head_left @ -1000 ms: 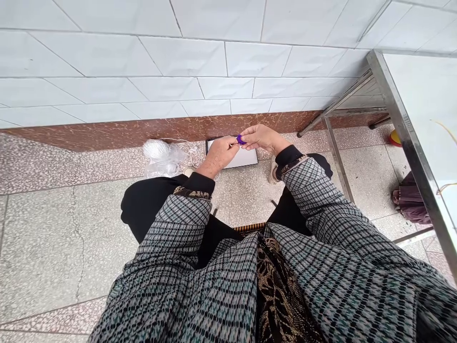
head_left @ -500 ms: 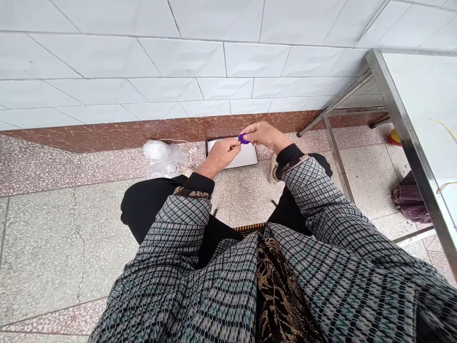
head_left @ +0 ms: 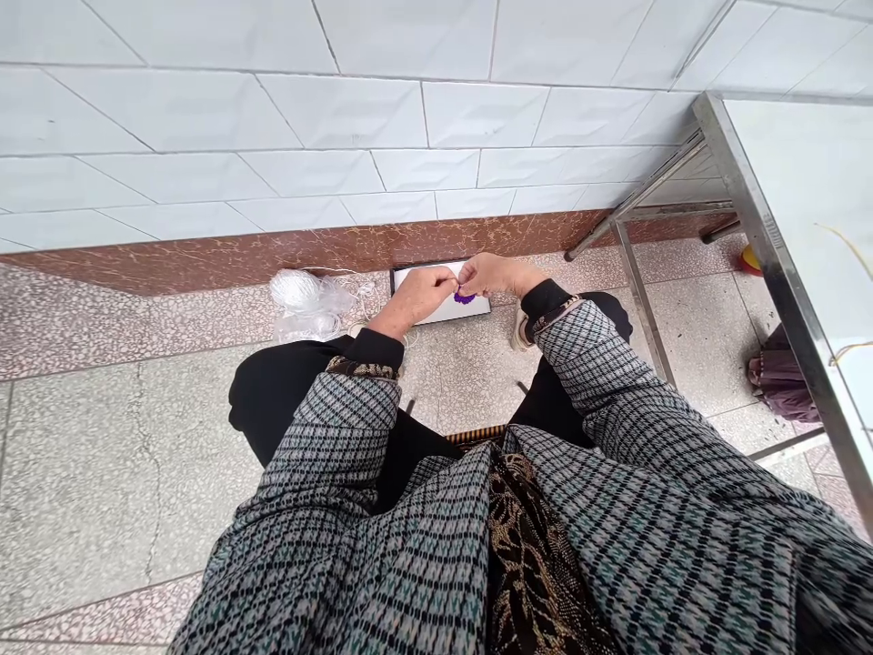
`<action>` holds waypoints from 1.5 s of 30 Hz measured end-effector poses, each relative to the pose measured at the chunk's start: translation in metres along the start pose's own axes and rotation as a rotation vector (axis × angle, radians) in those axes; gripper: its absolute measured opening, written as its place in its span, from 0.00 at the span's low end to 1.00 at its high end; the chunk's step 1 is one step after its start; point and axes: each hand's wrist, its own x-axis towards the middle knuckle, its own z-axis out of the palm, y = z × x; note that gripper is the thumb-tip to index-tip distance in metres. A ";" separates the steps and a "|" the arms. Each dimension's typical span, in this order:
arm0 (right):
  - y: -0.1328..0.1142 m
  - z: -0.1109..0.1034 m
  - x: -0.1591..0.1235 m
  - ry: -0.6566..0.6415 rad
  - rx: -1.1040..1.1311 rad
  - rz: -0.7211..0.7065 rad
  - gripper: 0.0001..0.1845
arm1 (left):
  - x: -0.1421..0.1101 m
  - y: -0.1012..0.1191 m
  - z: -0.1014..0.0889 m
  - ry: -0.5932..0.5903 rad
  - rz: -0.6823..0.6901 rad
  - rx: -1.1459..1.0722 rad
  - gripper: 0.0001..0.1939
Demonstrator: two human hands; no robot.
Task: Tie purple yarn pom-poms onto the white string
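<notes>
A small purple piece with a bumpy edge, perhaps yarn work (head_left: 465, 297), hangs just below the meeting fingertips of both hands. My right hand (head_left: 501, 275) comes in from the right, its thumb and fingers pinched at the top of the purple piece. From the left, my left hand (head_left: 424, 293) is closed too, fingertips pressed together right beside the piece. Whatever lies inside the left pinch is too small to make out. Under the hands, on the floor, lies a white rectangular board with a dark rim (head_left: 436, 316).
White yarn (head_left: 295, 289) in clear plastic lies on the floor at left, with loose white cord by it. A metal-framed table (head_left: 770, 218) stands at right. Ahead rises a tiled wall (head_left: 382, 114). Under the table are dark purple cloth (head_left: 784, 382) and a red-yellow object (head_left: 751, 260).
My right hand has lowered and turned, fingers now pointing left and down. The purple piece has dropped from between the fingers to below the fingertips. My left hand has barely moved.
</notes>
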 end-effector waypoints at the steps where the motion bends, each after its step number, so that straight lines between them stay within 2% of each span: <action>1: 0.000 0.001 0.002 0.052 0.052 0.011 0.11 | -0.002 0.003 0.000 0.014 0.025 -0.004 0.10; 6: -0.005 -0.002 0.002 0.254 0.524 0.061 0.14 | -0.005 0.007 0.003 0.091 0.116 0.016 0.09; 10: -0.009 -0.008 -0.004 0.234 0.724 0.050 0.17 | -0.001 0.000 0.008 0.036 0.053 -0.018 0.09; 12: -0.010 -0.010 -0.009 0.156 0.702 0.007 0.16 | 0.001 -0.003 0.010 -0.008 -0.029 -0.060 0.08; 15: -0.009 -0.009 -0.014 0.000 0.492 -0.039 0.11 | 0.004 -0.005 0.010 -0.022 -0.143 -0.058 0.08; 17: -0.006 -0.006 -0.012 -0.069 0.266 -0.024 0.11 | 0.005 -0.005 0.008 0.012 -0.138 0.000 0.09; 19: -0.004 -0.002 -0.007 -0.067 0.072 0.011 0.13 | 0.004 -0.003 0.006 0.041 -0.081 0.035 0.10; 22: -0.002 0.002 0.003 0.078 0.005 0.043 0.17 | 0.000 0.002 0.004 0.052 -0.020 0.012 0.09; 25: -0.003 0.002 0.009 0.298 0.234 0.016 0.19 | -0.004 0.005 0.006 0.062 0.019 -0.019 0.08; 27: -0.006 0.000 0.008 0.369 0.437 -0.017 0.19 | -0.004 0.004 0.010 0.025 0.018 -0.052 0.08; 29: -0.008 -0.003 0.004 0.331 0.548 -0.057 0.18 | -0.001 0.000 0.013 -0.034 -0.019 -0.082 0.08; 31: -0.008 -0.006 -0.002 0.222 0.528 -0.108 0.15 | 0.003 -0.007 0.016 -0.054 -0.070 -0.087 0.08; 33: -0.007 -0.008 -0.007 0.078 0.399 -0.157 0.12 | 0.007 -0.015 0.015 -0.010 -0.100 -0.063 0.07; 35: -0.004 -0.009 -0.010 -0.067 0.203 -0.164 0.10 | 0.009 -0.018 0.012 0.065 -0.055 -0.009 0.08; 37: -0.001 -0.009 -0.008 -0.131 0.000 -0.117 0.10 | 0.009 -0.016 0.008 0.100 -0.011 0.023 0.09; 40: 0.000 -0.005 -0.002 -0.002 -0.113 -0.015 0.13 | 0.004 -0.005 0.005 0.077 0.001 0.003 0.09; 43: -0.003 -0.001 0.003 0.194 0.129 0.000 0.18 | -0.002 0.005 0.007 0.057 0.037 -0.023 0.09; 45: -0.005 0.001 0.004 0.263 0.351 -0.007 0.19 | -0.003 0.007 0.010 0.052 0.058 -0.032 0.09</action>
